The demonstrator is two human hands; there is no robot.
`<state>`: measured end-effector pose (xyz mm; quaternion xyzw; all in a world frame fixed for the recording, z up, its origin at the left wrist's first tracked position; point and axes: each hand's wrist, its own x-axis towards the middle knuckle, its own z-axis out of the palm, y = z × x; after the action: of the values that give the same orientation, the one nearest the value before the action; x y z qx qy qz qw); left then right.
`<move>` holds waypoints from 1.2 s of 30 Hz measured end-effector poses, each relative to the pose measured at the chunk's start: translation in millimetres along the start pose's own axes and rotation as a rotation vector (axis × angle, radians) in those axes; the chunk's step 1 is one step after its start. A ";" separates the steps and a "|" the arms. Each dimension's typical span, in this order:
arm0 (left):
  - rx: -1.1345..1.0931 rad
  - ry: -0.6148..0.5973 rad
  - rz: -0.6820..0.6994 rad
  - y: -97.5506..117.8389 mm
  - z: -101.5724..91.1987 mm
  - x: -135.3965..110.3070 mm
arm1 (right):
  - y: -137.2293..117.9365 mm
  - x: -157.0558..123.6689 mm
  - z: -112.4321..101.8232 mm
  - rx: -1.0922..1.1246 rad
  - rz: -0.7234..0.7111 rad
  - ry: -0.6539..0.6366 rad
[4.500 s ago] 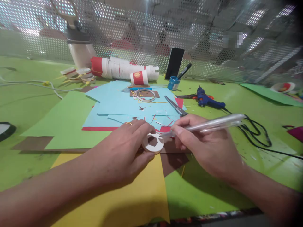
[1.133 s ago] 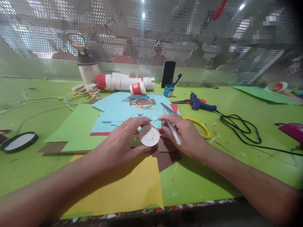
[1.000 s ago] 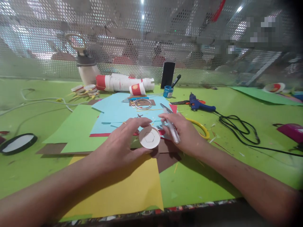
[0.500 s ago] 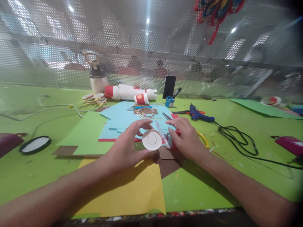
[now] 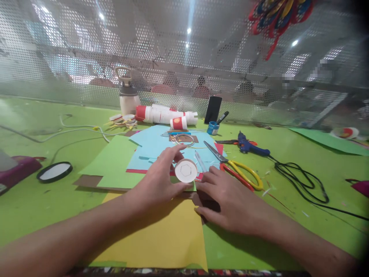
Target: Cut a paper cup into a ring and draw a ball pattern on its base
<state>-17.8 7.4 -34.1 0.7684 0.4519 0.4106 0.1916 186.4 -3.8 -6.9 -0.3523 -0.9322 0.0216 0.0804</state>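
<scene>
In the middle, my left hand (image 5: 161, 175) grips a white paper cup bottom (image 5: 186, 170) between thumb and fingers. Its round face is turned to me and carries a drawn hexagon. To its right, my right hand (image 5: 221, 198) hovers low over the papers, palm down, fingers and thumb apart, with nothing visible in it. A clear pen (image 5: 200, 161) lies just beyond its fingertips. Scissors (image 5: 242, 173) with red and yellow handles lie open beyond that hand. Beneath both hands are yellow paper (image 5: 155, 234), brown card and light blue paper (image 5: 152, 142).
A blue glue gun (image 5: 250, 146) with a coiled black cable lies at right. Behind the papers are a red-and-white paper cup (image 5: 178, 123), a stack of cups (image 5: 164, 114), a phone (image 5: 213, 109) and a blue jar (image 5: 213, 128). A black-rimmed disc (image 5: 54, 172) lies left.
My right hand has moved back toward me from the pen and scissors, uncovering the scissors' handles. My left hand still holds the cup bottom. The whole view has shifted slightly.
</scene>
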 end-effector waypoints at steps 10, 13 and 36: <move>0.044 -0.035 -0.020 -5.8 3.4 1.8 | 2.9 -0.6 13.4 -0.131 -0.139 0.081; 0.037 -0.057 -0.044 -4.1 2.5 2.0 | 4.4 -1.0 15.3 -0.070 -0.103 0.077; 0.146 -0.219 -0.094 -5.0 1.1 5.5 | 24.8 3.5 2.9 0.774 0.353 0.013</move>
<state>-18.2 14.7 -35.6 0.7986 0.4923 0.2809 0.2023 199.5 17.1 -11.7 -0.4504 -0.7801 0.3813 0.2079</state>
